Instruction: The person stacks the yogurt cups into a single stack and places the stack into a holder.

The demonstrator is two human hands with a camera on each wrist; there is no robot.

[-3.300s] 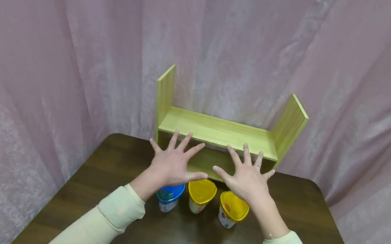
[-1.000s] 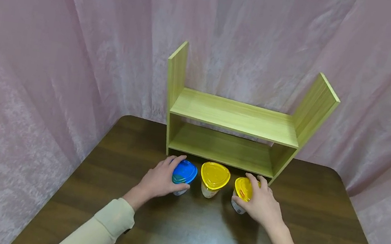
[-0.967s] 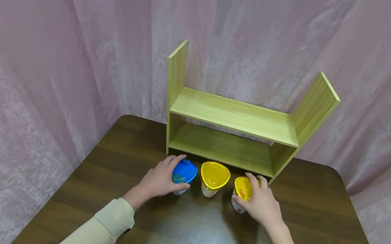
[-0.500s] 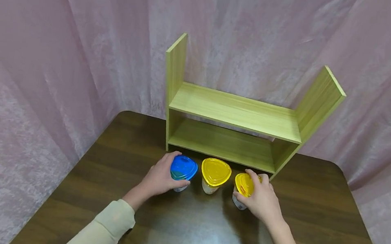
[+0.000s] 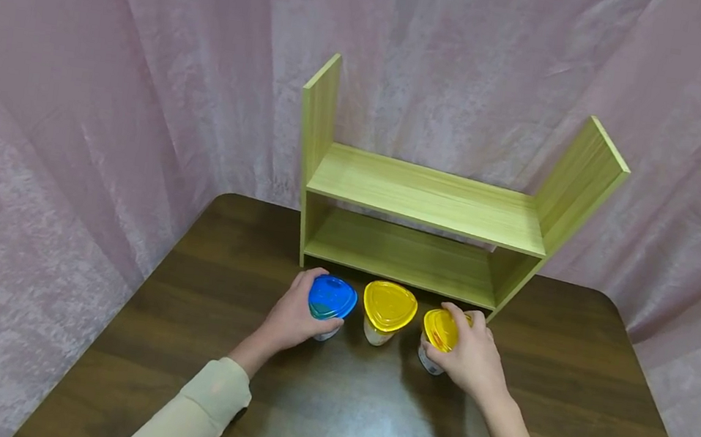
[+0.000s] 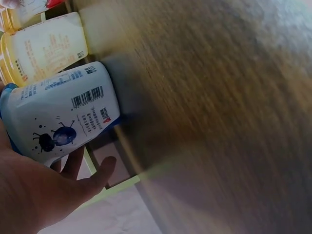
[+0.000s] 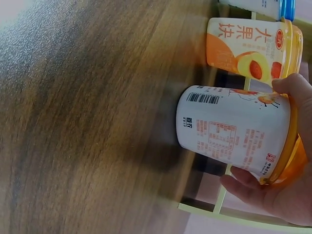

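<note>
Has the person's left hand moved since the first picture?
Yes, downward: in the head view, the left hand first overlapped the pale wooden shelf; now it appears below the lower board, holding the blue-lidded white cup.

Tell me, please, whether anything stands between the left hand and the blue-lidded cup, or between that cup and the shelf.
Nothing visible does: the left hand is curled round the blue-lidded cup, with only that hand's fingertips on the side nearer the shelf.

head: even light, pale glare on tabletop [image 5: 363, 427] | left wrist: dim, tabletop blurred | right wrist: upper-left glare
</note>
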